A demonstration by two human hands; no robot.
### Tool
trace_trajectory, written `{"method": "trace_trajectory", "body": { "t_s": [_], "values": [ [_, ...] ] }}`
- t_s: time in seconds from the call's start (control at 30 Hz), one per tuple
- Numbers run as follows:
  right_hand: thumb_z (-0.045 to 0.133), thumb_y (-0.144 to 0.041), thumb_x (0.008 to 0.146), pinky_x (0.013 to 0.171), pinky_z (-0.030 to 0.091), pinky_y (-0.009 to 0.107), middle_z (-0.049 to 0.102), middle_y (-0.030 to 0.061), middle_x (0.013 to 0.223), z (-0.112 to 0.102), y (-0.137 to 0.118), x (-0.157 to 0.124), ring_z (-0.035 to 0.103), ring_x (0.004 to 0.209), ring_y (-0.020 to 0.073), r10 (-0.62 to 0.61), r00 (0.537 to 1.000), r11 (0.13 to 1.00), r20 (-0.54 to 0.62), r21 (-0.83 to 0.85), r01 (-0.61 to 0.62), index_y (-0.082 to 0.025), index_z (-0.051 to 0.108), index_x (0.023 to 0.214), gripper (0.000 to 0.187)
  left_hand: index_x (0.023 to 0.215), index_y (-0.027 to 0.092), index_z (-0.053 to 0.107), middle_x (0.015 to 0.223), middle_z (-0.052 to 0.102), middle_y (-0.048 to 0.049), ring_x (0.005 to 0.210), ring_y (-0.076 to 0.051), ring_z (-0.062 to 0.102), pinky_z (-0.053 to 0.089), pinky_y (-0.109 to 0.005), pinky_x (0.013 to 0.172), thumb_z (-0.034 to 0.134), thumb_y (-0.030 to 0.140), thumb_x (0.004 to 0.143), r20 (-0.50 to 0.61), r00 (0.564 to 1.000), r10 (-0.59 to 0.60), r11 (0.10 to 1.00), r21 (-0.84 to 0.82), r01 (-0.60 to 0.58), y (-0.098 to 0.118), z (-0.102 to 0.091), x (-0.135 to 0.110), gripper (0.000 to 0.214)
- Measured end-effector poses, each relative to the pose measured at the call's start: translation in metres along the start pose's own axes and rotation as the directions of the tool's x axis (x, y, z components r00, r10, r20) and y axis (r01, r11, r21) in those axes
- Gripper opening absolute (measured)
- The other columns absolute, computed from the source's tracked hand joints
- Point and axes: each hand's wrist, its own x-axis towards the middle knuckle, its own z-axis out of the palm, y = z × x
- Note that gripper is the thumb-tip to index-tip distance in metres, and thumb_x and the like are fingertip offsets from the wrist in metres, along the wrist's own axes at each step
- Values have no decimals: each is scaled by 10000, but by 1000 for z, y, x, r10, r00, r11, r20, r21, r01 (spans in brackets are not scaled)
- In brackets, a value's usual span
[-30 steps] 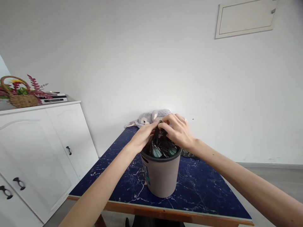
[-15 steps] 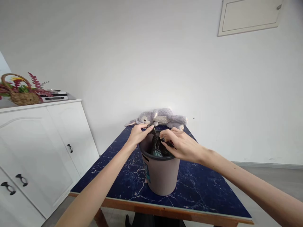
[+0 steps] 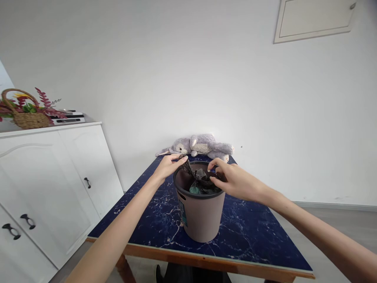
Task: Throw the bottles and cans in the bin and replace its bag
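Bag job looks partway, my read. Black plastic bag (image 3: 202, 181) sits down inside the grey-brown bin (image 3: 203, 220), below the dark rim except for one twisted end, which runs up and out toward 10 o'clock. Left hand (image 3: 167, 167) is at about 10 o'clock on the rim, thumb and index pinching the tip of that end; the strand between fingers and bag looks drawn fairly straight. Right hand (image 3: 240, 182) is over the 3 o'clock side, fingers curled, thumb and index tips apart with dark plastic right by them. Can't tell if the other fingers have hold of any of it; they're mostly hidden. Done, as far as shows: bag top is gathered into a bunch near the middle of the bin, mouth no longer spread over the rim. Whether there's a finished knot at that bunch, can't tell, folds are too small and dark. Not done: bag isn't out of the bin, both ends aren't clearly pulled tight, and the right-hand end isn't plainly in a grip. Some teal shows at about 7 o'clock in the bin, low in the bag; can't say what it is. Bin stands upright on the blue marbled table (image 3: 153, 228), toward the near edge. Plush rabbit (image 3: 203, 144) lies on its side at 12 o'clock, well back, clear of both hands. White cabinet (image 3: 79, 157) off at 9 o'clock, flower basket (image 3: 32, 120) on top.
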Motion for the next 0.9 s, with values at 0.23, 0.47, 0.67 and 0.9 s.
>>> {"method": "trace_trajectory", "body": {
  "t_s": [0.23,0.47,0.67,0.9],
  "values": [
    [795,-385,915,662,441,323,734,79,1001,12,3,55,685,875,252,-109,983,954,145,-264,145,-264,787,1104,224,1256,248,789,1498,666,-99,1394,-321,588,455,-405,1149,731,678,896,-3,1000,-21,992,-123,21,-1,-6,-13,563],
    [650,-279,1001,667,449,335,735,86,1024,17,4,62,679,880,240,-133,991,960,0,-249,129,-215,745,934,132,1254,207,695,1448,692,-149,1336,-292,655,543,-359,1041,357,882,926,-258,913,-316,948,-138,288,-103,-19,-52,823],
    [654,-287,968,871,555,421,764,104,1103,-14,3,71,702,993,257,-72,961,992,-267,82,97,-211,698,947,90,919,203,750,1089,811,-156,1161,-398,720,550,-466,996,572,838,788,-262,862,-434,883,66,465,-186,-18,-103,672],
    [769,-484,877,761,598,386,755,69,973,-67,8,76,716,875,232,179,914,784,-364,614,92,-234,620,915,293,924,252,734,1091,802,-95,1117,-331,738,546,-406,1028,528,629,895,-267,916,-299,905,226,361,-209,-7,-123,430]
  ]
}}
